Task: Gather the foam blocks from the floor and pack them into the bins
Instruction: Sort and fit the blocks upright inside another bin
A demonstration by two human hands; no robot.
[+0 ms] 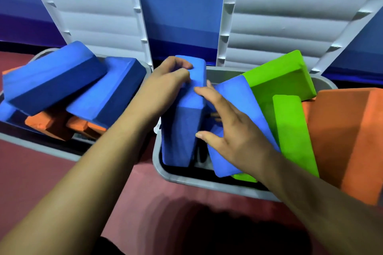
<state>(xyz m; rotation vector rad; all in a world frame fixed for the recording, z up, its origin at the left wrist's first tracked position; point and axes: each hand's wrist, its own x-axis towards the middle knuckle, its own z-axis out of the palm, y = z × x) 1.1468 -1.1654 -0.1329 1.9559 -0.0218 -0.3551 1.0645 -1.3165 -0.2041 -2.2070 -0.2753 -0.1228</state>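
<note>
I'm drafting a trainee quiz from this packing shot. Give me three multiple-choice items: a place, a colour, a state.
1. Where is the upright blue foam block that the left hand grips? A. in the left bin B. at the left end of the right grey plastic bin C. on the floor
2. Which block colour shows only in the right bin? A. green B. blue C. orange
3. How are the two pale ribbed lids? A. both shut B. one shut C. both raised
B: its base sits inside that bin's rim. A: green foam blocks show only there. C: both stand open.
</note>
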